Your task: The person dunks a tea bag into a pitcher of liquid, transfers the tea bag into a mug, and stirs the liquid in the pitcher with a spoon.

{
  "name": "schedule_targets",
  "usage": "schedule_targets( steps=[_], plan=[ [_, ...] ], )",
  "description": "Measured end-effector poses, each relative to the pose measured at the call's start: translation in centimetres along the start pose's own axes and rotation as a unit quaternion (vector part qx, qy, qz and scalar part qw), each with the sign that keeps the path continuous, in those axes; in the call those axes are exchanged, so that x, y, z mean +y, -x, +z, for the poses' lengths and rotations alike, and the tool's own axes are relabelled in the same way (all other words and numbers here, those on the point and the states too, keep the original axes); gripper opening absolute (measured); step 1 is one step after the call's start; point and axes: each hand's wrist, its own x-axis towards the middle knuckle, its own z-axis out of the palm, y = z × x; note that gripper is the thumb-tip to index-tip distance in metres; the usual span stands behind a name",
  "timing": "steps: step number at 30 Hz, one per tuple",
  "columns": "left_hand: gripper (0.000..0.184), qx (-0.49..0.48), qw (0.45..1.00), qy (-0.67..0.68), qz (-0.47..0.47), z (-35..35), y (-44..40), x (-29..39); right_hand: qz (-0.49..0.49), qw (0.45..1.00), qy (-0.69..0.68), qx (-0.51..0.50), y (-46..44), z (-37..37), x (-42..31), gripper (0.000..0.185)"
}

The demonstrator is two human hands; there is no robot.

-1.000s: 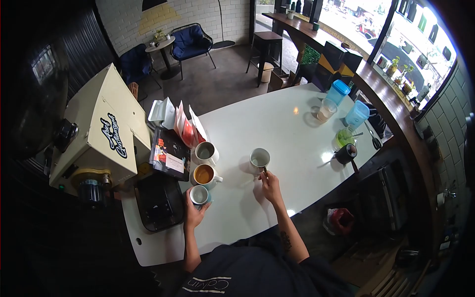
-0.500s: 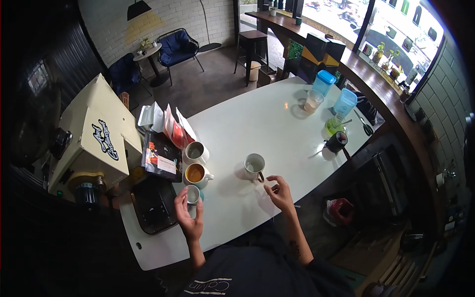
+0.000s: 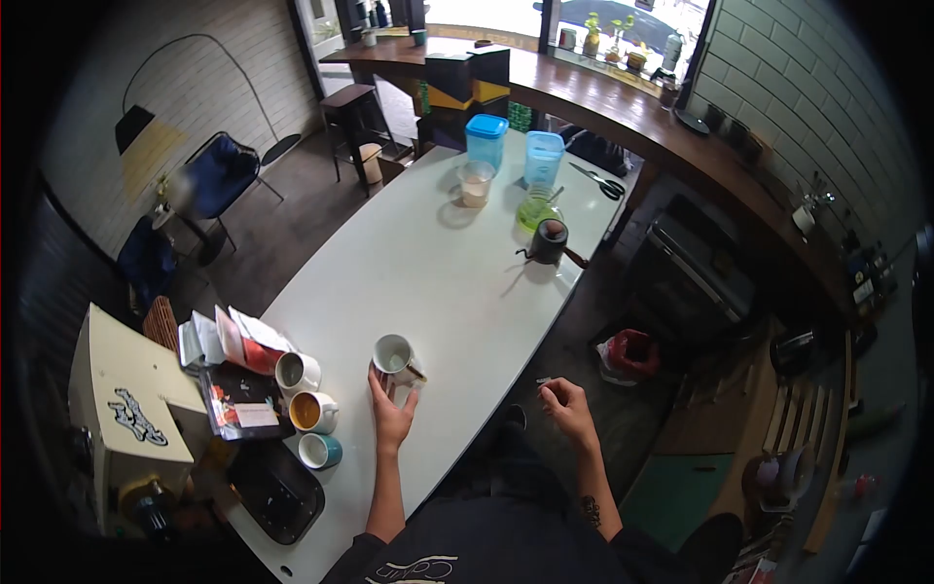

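Note:
My left hand [image 3: 392, 417] is at the near side of a pale mug [image 3: 393, 355] on the white table. Its fingertips reach the mug's left side, with the thumb spread apart from them below the mug's dark handle. Past the table's right edge is my right hand [image 3: 569, 409], its fingers curled together; a small pale bit shows at the fingertips, too small to name. To the left stand a white mug [image 3: 298, 372], a white mug with brown liquid [image 3: 313, 413] and a teal cup [image 3: 321, 451].
A cream machine [image 3: 131, 389], a black tray [image 3: 277, 492] and paper packets [image 3: 243, 341] are at the left. Farther off stand blue-lidded containers [image 3: 485, 144], a clear cup [image 3: 475, 185], a green bowl [image 3: 538, 209], a dark pot [image 3: 550, 241] and scissors [image 3: 597, 183].
The view has turned to the right. My left hand has left the teal cup and come to the pale mug. My right hand has let go of that mug's handle and moved right, its fingers now closed.

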Motion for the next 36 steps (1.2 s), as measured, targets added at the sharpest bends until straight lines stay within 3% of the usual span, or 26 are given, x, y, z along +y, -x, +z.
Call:
schedule_targets(
  steps=[5,9,10,11,16,17,18,21,24,27,29,30,36],
  plan=[
    [0.093,0.015,1.000,0.022,-0.014,1.8,-2.7,-1.5,0.036,0.998,0.001,0.054,-0.2,-3.1,0.3,0.015],
    [0.076,0.034,0.999,0.022,0.000,3.9,-4.8,0.2,0.038,0.997,-0.020,0.064,-2.9,-4.6,0.6,0.013],
    [0.073,0.016,0.999,0.022,-0.032,4.4,-5.4,1.4,0.039,0.997,-0.020,0.058,-4.0,-5.2,0.2,0.013],
    [0.069,0.001,0.998,0.021,-0.066,4.9,-5.9,2.2,0.034,0.997,-0.008,0.063,-5.0,-5.9,-0.2,0.013],
    [0.065,0.015,0.997,-0.037,-0.067,9.4,-8.8,3.0,-0.071,0.987,0.089,0.110,-11.9,-8.4,-2.7,0.010],
    [0.066,0.014,0.996,-0.040,-0.082,10.3,-9.4,3.7,-0.111,0.978,0.125,0.121,-13.5,-9.1,-2.8,0.015],
    [0.072,0.040,0.996,-0.075,0.006,11.3,-10.0,2.4,-0.131,0.969,0.159,0.137,-15.0,-9.4,-3.7,0.021],
    [0.072,0.047,0.997,-0.063,0.010,13.8,-11.7,2.7,-0.176,0.941,0.244,0.154,-18.2,-10.4,-7.0,0.043],
    [0.075,0.053,0.996,-0.074,-0.011,15.8,-13.2,2.9,-0.219,0.915,0.299,0.160,-21.0,-10.8,-8.3,0.049],
    [0.078,0.060,0.994,-0.087,-0.014,17.4,-14.1,3.2,-0.261,0.911,0.301,0.106,-24.0,-10.6,-9.1,0.064],
    [0.079,0.065,0.994,-0.091,-0.004,18.2,-14.5,2.7,-0.165,0.947,0.273,0.024,-24.9,-10.2,-9.4,0.075],
    [0.080,0.071,0.993,-0.093,0.002,18.6,-14.6,2.5,-0.204,0.933,0.297,0.009,-25.6,-9.9,-8.8,0.086],
    [0.085,0.064,0.996,-0.066,0.004,19.9,-15.7,2.3,-0.228,0.920,0.311,-0.071,-27.5,-9.1,-7.6,0.094]
  ],
)
